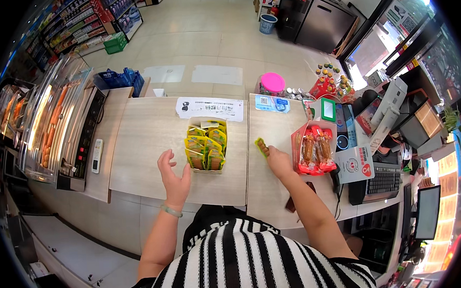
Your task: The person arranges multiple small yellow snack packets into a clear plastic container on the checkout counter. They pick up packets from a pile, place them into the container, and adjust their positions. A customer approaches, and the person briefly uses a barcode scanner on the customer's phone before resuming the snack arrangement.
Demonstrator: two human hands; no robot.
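Observation:
On the wooden counter point(144, 148) stands an open box of yellow-green snack packets point(206, 147), stacked in two columns. My left hand point(175, 176) hovers just left of this box, fingers apart and holding nothing. A single yellow-green packet point(261, 147) is pinched in my right hand point(280, 163), over the counter between the two boxes. Right of that hand is a red box point(296, 148) of wrapped sausage-like snacks point(316, 149). A dark brown object point(291, 204) lies partly hidden under my right forearm.
A glass-covered hot-food warmer point(57, 125) and a white remote control point(97, 156) are at left. Paper sheets point(213, 108) and a pink-lidded jar point(272, 82) line the far edge. At right are a green-framed device point(328, 109), a printed card point(354, 164) and a keyboard point(383, 178).

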